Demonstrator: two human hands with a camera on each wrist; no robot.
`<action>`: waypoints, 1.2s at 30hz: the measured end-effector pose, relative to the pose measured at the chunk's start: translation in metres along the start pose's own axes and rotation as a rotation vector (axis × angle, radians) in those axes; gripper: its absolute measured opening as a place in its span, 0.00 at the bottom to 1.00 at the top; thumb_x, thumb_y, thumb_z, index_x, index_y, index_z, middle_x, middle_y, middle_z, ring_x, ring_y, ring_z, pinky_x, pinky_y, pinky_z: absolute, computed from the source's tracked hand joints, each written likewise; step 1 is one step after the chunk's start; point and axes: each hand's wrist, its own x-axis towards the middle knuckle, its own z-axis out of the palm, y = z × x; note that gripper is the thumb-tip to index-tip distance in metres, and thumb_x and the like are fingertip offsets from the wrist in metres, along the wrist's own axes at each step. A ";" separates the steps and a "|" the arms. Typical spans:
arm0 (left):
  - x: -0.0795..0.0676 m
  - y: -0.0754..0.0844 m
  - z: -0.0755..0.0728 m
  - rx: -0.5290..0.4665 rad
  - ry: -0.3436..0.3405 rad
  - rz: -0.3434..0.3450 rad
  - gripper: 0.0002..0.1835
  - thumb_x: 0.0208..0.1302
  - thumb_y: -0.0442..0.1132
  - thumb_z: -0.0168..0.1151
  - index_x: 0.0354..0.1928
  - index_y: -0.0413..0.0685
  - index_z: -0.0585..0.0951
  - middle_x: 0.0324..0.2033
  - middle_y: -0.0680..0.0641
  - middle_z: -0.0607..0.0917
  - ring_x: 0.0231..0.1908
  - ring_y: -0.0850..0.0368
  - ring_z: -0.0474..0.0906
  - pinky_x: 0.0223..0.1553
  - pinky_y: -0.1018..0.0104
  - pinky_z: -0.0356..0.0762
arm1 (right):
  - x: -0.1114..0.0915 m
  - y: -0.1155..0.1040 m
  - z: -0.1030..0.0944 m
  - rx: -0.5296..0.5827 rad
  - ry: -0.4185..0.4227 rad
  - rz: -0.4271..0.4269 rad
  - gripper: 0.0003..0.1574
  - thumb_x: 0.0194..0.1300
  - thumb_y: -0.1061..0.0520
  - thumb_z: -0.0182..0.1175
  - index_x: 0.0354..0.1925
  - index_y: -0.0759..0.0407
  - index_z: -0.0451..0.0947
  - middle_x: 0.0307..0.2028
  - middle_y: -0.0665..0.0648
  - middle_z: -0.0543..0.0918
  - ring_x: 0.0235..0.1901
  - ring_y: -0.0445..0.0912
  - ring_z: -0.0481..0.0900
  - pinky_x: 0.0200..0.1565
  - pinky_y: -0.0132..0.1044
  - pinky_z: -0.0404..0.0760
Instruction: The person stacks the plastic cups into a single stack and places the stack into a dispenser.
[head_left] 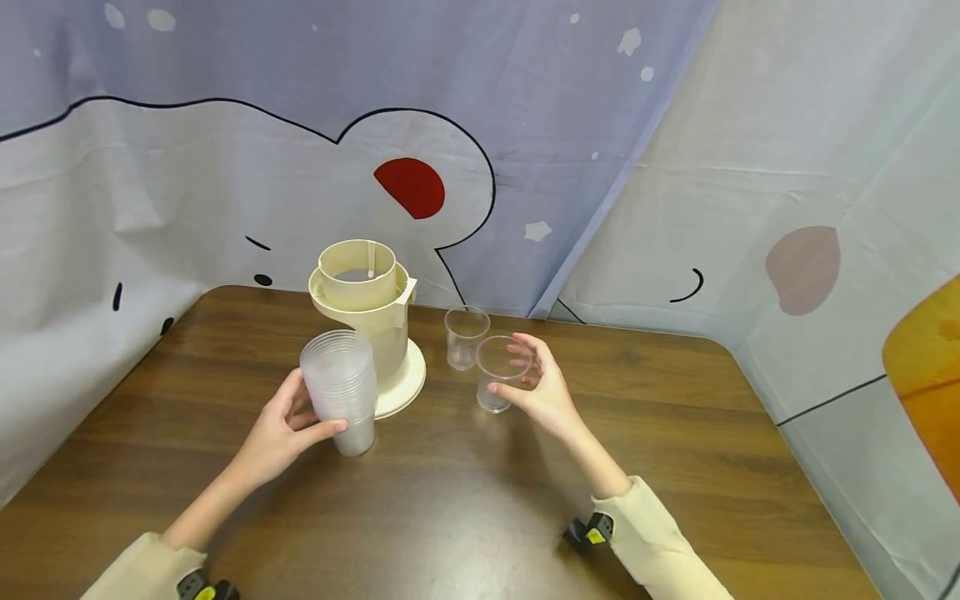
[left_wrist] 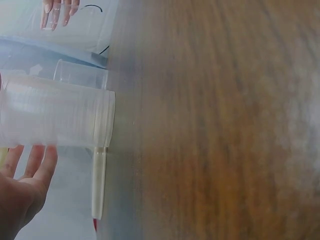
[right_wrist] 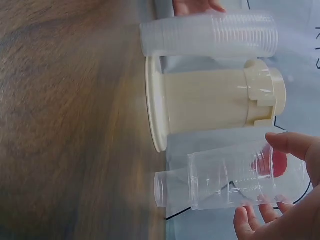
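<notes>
A tall stack of clear plastic cups [head_left: 341,383] is in my left hand [head_left: 273,437], thumb on the near side and fingers behind. In the left wrist view, the stack [left_wrist: 55,110] lies across the fingers [left_wrist: 45,167] of that hand. My right hand [head_left: 546,392] holds a single clear plastic cup [head_left: 495,383] between thumb and fingers. In the right wrist view, this cup [right_wrist: 225,175] appears raised off the table. Another clear cup [head_left: 462,346] stands upright just behind it. Between the hands, slightly farther back, stands a cream cylindrical cup dispenser [head_left: 390,350] with a round base.
The brown wooden table [head_left: 450,517] has rounded back corners. A printed curtain [head_left: 585,208] hangs close behind it and along the sides. The dispenser's base [head_left: 401,392] is very near the cup stack.
</notes>
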 end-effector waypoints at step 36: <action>0.001 -0.002 0.001 -0.016 0.005 -0.006 0.40 0.54 0.29 0.70 0.68 0.43 0.61 0.52 0.65 0.73 0.51 0.77 0.73 0.46 0.80 0.78 | 0.009 -0.050 0.050 0.143 -0.043 -0.084 0.46 0.51 0.67 0.69 0.66 0.56 0.63 0.59 0.63 0.75 0.52 0.56 0.76 0.50 0.37 0.72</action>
